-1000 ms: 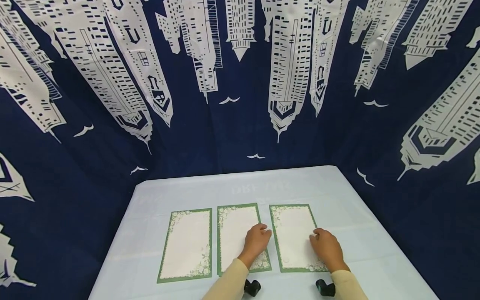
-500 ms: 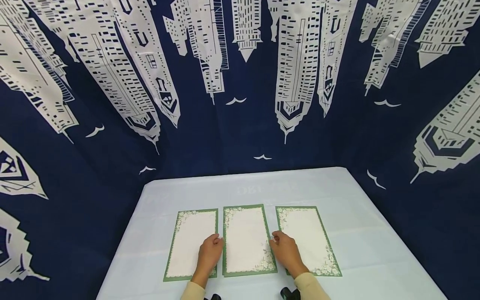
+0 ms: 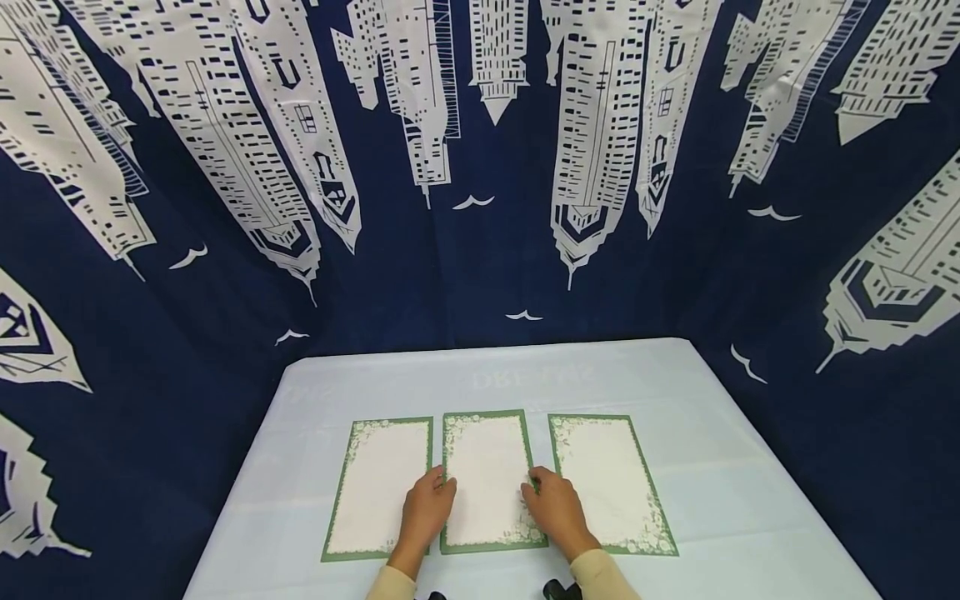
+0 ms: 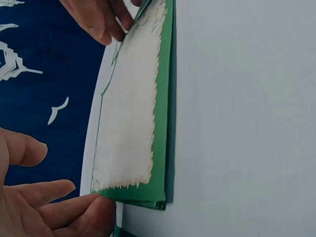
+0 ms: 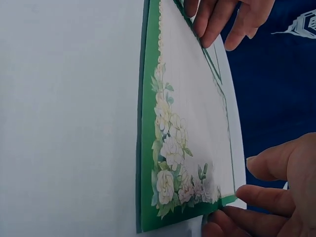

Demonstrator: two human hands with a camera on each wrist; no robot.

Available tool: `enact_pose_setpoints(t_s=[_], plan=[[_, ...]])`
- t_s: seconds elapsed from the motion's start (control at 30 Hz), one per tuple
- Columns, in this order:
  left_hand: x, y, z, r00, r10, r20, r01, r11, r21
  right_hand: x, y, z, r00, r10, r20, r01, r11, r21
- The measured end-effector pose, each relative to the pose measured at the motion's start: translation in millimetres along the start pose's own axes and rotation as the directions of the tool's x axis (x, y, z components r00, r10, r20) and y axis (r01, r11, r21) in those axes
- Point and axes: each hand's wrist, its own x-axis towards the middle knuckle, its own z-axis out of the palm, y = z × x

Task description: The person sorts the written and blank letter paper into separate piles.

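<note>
Three green-bordered paper sheets with pale flower prints lie in a row. Both hands are at the middle sheet, whose lower corner shows more than one layer in the left wrist view. My left hand has its fingertips on this sheet's left edge, between it and the left sheet. Fingers of my right hand touch the opposite edge, overlapping part of the right sheet in the head view. Each thumb stands apart from the fingers, above the paper. The fingertips are partly hidden under the paper's edge.
A white-covered table carries the sheets. Behind and beside it hangs a dark blue cloth printed with white buildings and birds. Dark wrist devices show at the sleeves.
Both hands have shifted left from the right sheet's sides to the middle sheet's sides. Over the last half second they have drawn in closer to its two edges.
</note>
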Motion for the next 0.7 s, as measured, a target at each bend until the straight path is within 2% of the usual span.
enact_pose_setpoints(t_s=[0.1, 0.17, 0.2, 0.3, 0.4, 0.47, 0.7], plan=[[-2.4, -0.6, 3.0, 0.995, 0.073, -0.067, -0.071, 0.997, 0.035, -0.2, -3.3, -1.2, 1.0, -0.018, -0.022, 0.018, 1.0, -0.002], [-2.0, -1.7, 4.9, 0.983, 0.127, -0.133, -0.121, 0.991, 0.052, 0.8, -3.7, -1.5, 0.999, -0.015, -0.049, 0.017, 0.999, 0.041], [-1.6, -2.5, 5.4, 0.978, 0.135, -0.16, -0.129, 0.991, 0.046, 1.6, -3.5, -1.4, 0.998, -0.008, -0.062, 0.013, 0.997, 0.079], [1.0, -5.9, 5.2, 0.973, 0.094, -0.212, -0.108, 0.993, -0.053, 5.1, 0.6, 1.0, 0.994, 0.062, -0.085, -0.041, 0.973, 0.229], [3.1, -10.0, 2.3, 0.978, 0.011, -0.207, -0.044, 0.987, -0.156, 8.5, 5.1, 3.0, 0.989, 0.128, -0.078, -0.096, 0.939, 0.332], [4.3, -12.2, -0.5, 0.98, -0.014, -0.196, -0.021, 0.984, -0.177, 9.6, 5.9, 3.1, 0.985, 0.16, -0.069, -0.125, 0.924, 0.362], [5.6, -15.0, -20.5, 0.981, -0.042, -0.189, 0.002, 0.978, -0.21, 8.1, -11.2, 2.4, 0.992, 0.079, -0.097, -0.033, 0.912, 0.41]])
